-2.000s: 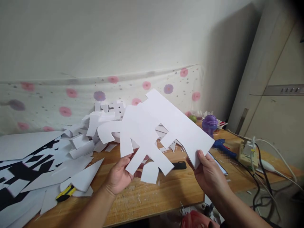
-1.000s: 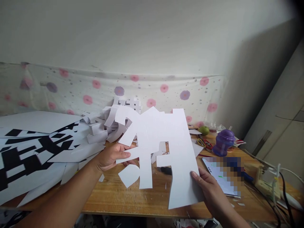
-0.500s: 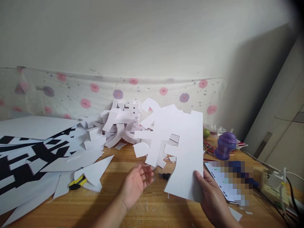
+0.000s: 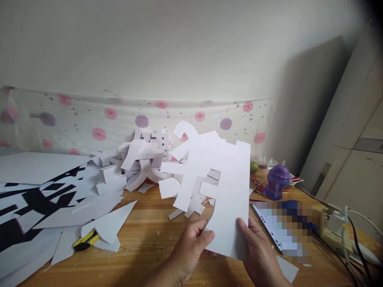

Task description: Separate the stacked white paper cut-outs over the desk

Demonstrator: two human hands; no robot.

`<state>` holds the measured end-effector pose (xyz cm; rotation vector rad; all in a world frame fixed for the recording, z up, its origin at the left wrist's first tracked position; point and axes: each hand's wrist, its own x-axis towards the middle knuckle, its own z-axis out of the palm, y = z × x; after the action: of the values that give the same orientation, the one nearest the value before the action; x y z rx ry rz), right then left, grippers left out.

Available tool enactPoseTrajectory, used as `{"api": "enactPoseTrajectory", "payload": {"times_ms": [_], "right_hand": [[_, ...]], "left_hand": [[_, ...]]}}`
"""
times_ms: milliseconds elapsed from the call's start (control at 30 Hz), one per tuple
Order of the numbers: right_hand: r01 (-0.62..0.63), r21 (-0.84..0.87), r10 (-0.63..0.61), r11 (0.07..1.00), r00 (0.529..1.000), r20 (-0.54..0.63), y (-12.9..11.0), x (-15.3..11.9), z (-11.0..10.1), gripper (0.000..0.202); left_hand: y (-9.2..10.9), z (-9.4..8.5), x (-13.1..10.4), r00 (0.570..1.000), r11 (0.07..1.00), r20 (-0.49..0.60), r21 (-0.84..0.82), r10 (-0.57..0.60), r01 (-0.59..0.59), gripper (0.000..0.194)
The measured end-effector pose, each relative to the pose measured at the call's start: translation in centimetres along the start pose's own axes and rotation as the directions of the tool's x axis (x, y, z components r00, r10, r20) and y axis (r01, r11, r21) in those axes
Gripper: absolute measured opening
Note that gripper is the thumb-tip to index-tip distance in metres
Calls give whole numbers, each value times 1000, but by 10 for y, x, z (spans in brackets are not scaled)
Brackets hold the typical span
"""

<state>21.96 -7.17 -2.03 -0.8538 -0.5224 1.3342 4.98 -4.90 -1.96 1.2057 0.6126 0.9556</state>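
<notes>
- At 9 o'clock, large white sheets (image 4: 38, 167) with black printed shapes lie over the left end of the wooden desk (image 4: 143, 243).
- Toward 8 o'clock, a yellow-and-black utility knife (image 4: 85, 241) lies on the desk, partly under a pointed paper offcut (image 4: 115, 221).
- At 10 o'clock from the hands, a heap of white cut pieces (image 4: 140, 163) sits against the flowered cloth (image 4: 89, 119).
- The left hand (image 4: 191, 247) is closed on the lower left edge of the white cut-out sheet (image 4: 227, 191), thumb on top.
- That sheet stands raised above the desk at centre, tilted toward the camera.
- The right hand (image 4: 259, 253) grips its lower right corner.
- At 2 o'clock, a purple jar (image 4: 277, 181) and a green fruit (image 4: 253, 167) stand near the wall.
</notes>
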Motion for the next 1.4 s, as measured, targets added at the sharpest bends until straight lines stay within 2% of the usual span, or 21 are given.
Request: {"api": "enactPoseTrajectory", "payload": {"times_ms": [200,300,367,500,633,767,1033,1133,1267,1333,1400], "right_hand": [[11,24,-13,1000,996,85,9,-4,-2,42],[66,-71,-56,995,989,138,2,-2,-4,38],[108,-178,-85,978,988,131,-7,2,-9,40],[111,-250,-93,962,992,81,-20,9,-22,46],[74,-335,-32,939,991,129,-17,5,-22,52],[87,-396,-17,914,984,177,-16,-1,-18,52],[106,-463,-43,880,988,145,-22,4,-25,54],[136,-494,-58,859,984,170,-19,2,-23,54],[218,-594,-91,774,967,237,-16,1,-19,51],[285,-670,-137,685,954,265,-22,7,-21,49],[361,-753,-210,551,932,294,-32,18,-27,44]], "left_hand": [[6,1,-2,997,993,-23,94,69,-67,41],[10,-7,-2,994,986,-36,135,99,-93,40],[11,-14,-2,991,982,-67,159,115,-103,39],[10,-22,-4,984,977,-132,191,123,-97,40],[10,-16,-7,981,979,-142,177,129,-103,41],[11,-10,-9,983,982,-124,152,134,-114,41],[15,-19,-12,988,986,-133,154,83,-62,43],[16,-20,-13,989,982,-128,181,75,-51,43],[17,-24,-12,986,964,-141,263,87,-47,44],[22,-30,-8,979,946,-174,321,105,-45,45],[33,-41,-1,967,922,-216,386,132,-39,49]]}}
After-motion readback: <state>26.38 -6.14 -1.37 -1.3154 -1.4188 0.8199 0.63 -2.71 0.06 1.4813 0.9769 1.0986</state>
